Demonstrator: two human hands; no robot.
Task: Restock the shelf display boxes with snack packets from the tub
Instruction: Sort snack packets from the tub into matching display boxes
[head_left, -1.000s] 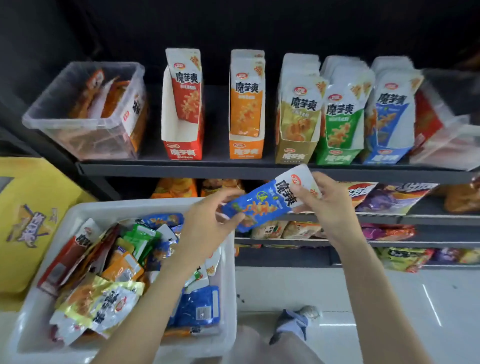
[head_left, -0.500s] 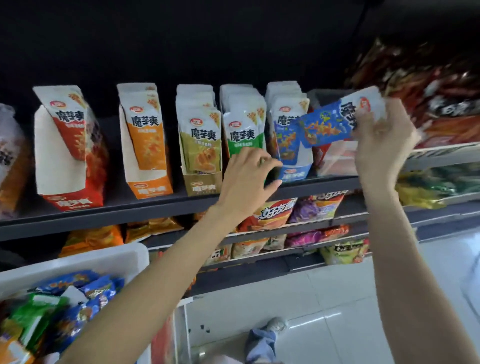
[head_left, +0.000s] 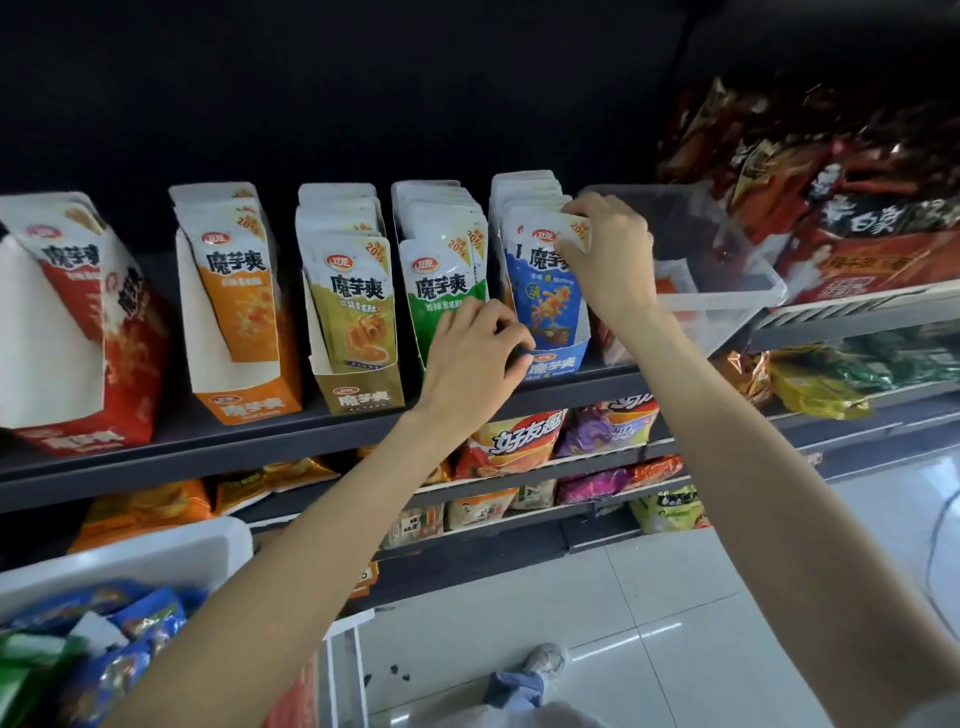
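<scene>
Both bare forearms reach up and forward. The right hand (head_left: 608, 254) is raised higher, fingers curled in a pinch. The left hand (head_left: 470, 356) sits lower, just beside it, fingers bent.

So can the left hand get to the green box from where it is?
Probably yes. The left hand already sits in front of the green box, covering its lower part, with nothing between them. The right hand is busy beside it, pinching the top of the blue packet, and does not block the way.

Five display boxes (head_left: 358, 332) in row along shelf (head_left: 208, 441) front edge; clear bin (head_left: 727, 291) right of them; tub (head_left: 130, 561) below, left.
</scene>
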